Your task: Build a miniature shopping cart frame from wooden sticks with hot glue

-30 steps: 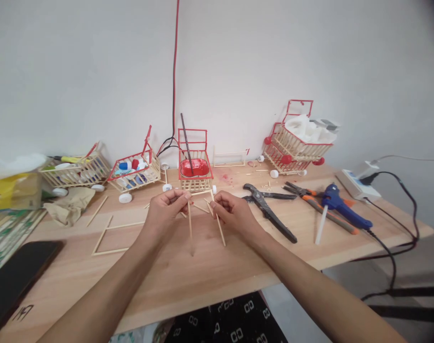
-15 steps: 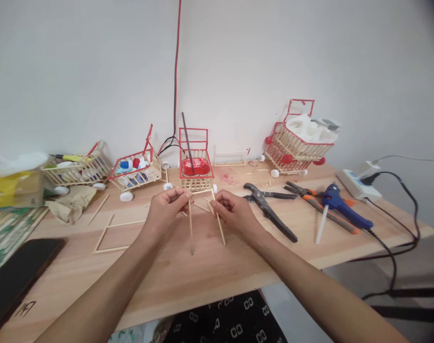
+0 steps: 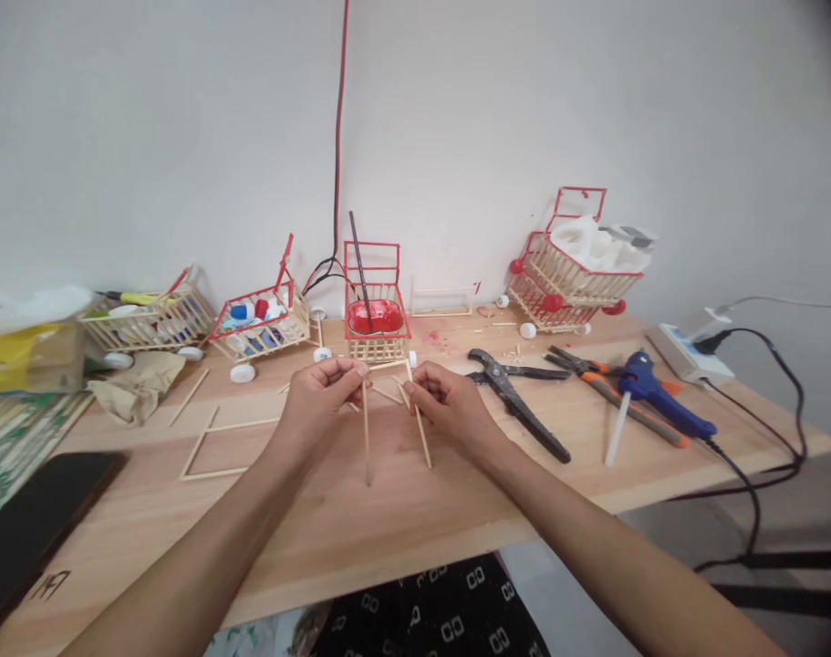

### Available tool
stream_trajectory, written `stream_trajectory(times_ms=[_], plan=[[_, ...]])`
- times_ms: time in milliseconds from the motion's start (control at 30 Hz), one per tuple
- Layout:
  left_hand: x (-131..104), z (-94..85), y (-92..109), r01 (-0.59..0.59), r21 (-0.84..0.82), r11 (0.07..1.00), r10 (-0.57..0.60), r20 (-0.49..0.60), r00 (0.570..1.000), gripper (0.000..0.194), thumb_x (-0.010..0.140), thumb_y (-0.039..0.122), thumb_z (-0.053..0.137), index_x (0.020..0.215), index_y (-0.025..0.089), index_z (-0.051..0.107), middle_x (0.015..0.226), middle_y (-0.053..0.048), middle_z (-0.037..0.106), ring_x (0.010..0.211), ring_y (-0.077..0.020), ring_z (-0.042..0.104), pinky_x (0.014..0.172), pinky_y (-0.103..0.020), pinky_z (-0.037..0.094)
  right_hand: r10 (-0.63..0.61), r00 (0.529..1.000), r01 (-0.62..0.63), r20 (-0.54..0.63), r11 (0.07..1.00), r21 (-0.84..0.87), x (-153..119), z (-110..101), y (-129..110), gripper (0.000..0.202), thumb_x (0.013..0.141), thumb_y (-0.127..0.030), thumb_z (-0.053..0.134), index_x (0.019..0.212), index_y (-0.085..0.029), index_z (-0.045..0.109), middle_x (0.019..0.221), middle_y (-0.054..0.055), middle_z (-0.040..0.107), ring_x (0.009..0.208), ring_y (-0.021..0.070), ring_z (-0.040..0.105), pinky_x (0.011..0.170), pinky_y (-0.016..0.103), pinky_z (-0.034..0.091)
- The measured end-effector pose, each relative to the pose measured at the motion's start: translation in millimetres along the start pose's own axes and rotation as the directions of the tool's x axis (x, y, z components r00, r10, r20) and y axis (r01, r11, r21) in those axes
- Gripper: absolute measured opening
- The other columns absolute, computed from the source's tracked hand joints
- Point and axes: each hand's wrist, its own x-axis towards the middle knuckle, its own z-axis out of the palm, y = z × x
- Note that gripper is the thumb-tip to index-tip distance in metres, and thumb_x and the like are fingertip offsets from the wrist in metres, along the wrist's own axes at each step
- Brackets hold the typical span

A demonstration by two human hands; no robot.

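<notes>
Both my hands hold a U-shaped frame of thin wooden sticks [image 3: 367,438] above the middle of the table. My left hand [image 3: 325,394] pinches its left corner between thumb and fingers. At the other corner my right hand [image 3: 446,401] pinches the right-hand stick [image 3: 421,433]. A short stick [image 3: 388,366] spans the gap between the two hands, and the two longer sticks point toward me. Behind the hands stands a small stick cart [image 3: 378,349] with a red handle, a red paint tray [image 3: 376,317] and a brush [image 3: 360,269] in it. Loose sticks lie partly hidden below my fingers.
On the right lie black cutters [image 3: 517,406], orange-handled pliers [image 3: 630,415], a blue glue gun [image 3: 665,401] and a power strip [image 3: 689,354]. Other stick carts [image 3: 261,327] line the wall. A three-sided stick frame [image 3: 196,447] and a phone [image 3: 46,511] are at left.
Almost nothing differs. Both hands keep their pinch on the stick frame in the same place; the view has shifted very slightly.
</notes>
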Motion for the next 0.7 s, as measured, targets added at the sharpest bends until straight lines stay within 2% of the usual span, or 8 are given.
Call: stream_trajectory(times_ms=[233,400,700], plan=[[0.4,-0.1,-1.1,0.012,-0.016,1.000,-0.012,-0.002,1.000,0.026,0.064,0.036,0.076,0.075,0.014,0.069,0.065,0.001,0.061,0.055,-0.0095,0.052,0.055,-0.023,0.045,-0.023,1.000,0.023,-0.005,0.999,-0.037,0.5,-0.4,1.0,0.020,0.089,-0.031,0.051,0.073,-0.020,0.051,0.060,-0.005,0.055,0.052,0.0091,0.043,0.053,0.022,0.032],[1.0,-0.8,-2.2,0.007,-0.023,1.000,-0.008,-0.006,1.000,0.025,0.065,0.036,0.076,0.075,0.014,0.069,0.065,0.001,0.061,0.055,-0.0088,0.051,0.055,-0.022,0.044,-0.012,1.000,0.012,0.002,1.000,-0.005,0.5,0.2,1.6,0.019,0.089,-0.032,0.050,0.074,-0.021,0.051,0.063,-0.004,0.056,0.055,0.0096,0.046,0.055,0.022,0.034],[-1.1,0.7,0.7,0.015,-0.036,0.999,-0.015,-0.004,1.000,0.025,0.065,0.036,0.077,0.075,0.014,0.069,0.066,0.001,0.060,0.056,-0.0090,0.052,0.056,-0.022,0.045,-0.012,1.000,0.012,-0.005,1.000,0.008,0.7,0.6,1.3,0.018,0.089,-0.031,0.051,0.074,-0.020,0.052,0.061,-0.004,0.055,0.053,0.0094,0.043,0.053,0.022,0.032]])
